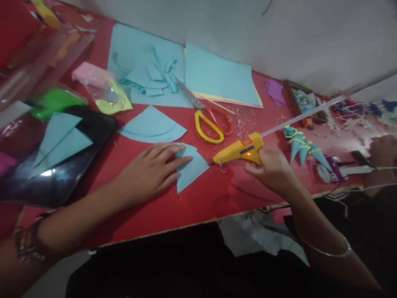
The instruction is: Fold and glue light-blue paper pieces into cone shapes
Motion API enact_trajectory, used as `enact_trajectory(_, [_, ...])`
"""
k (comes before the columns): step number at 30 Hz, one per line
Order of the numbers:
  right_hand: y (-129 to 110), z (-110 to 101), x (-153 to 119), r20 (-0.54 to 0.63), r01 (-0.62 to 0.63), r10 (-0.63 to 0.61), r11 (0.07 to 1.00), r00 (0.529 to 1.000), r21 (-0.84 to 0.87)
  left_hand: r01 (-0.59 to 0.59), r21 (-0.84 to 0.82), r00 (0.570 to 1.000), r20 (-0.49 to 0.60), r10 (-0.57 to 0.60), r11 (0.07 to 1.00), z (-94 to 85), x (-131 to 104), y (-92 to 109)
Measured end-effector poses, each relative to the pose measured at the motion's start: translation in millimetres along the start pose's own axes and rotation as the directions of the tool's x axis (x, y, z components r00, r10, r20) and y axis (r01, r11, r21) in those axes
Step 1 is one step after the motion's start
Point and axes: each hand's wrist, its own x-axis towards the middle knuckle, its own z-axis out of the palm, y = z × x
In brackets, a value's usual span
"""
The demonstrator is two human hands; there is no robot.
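1. Right hand (274, 170): fingers curled firmly around the handle of the hot-glue gun (237, 150), leaving no visible gap.
2. Glue gun: smooth yellow plastic body, lit orange indicator, slim nozzle. A long, translucent glue stick (304, 117) extends from its rear.
3. Left hand (151, 163): palm down, fingers extended and slightly spread, resting on the folded blue paper (192, 171) without clasping it.
4. Folded paper: matte, layered, angular; it lies flat on the glossy red table (130, 219), between both hands.
5. Orientation: the paper narrows to a corner pointing right, toward the nozzle. The nozzle points left and slightly down; tip contact cannot be determined. The gun-and-stick axis rises toward the upper right.
6. Adjacent items: a flat, fan-shaped blue paper (151, 124) and steel-bladed scissors (200, 106) with yellow and orange-red loop handles.
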Motion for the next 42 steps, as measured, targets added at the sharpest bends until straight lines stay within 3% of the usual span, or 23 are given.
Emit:
enact_trajectory(17, [-4, 3, -5, -0.073, 0.050, -0.049, 0.999, 0.996, 0.020, -0.006, 0.002, 1.000, -0.016, 0.006, 1.000, 1.6, -1, -1])
enact_trajectory(32, [-31, 12, -7, -0.115, 0.199, -0.186, 0.973, 0.976, 0.120, -0.020, 0.012, 0.999, -0.029, 0.021, 1.000, 3.8, 0, -2])
enact_trajectory(42, [-47, 14, -7, -0.037, 0.250, -0.248, 0.954, 0.968, 0.167, -0.031, -0.018, 0.999, -0.028, 0.030, 0.999, 4.6, 0, -4])
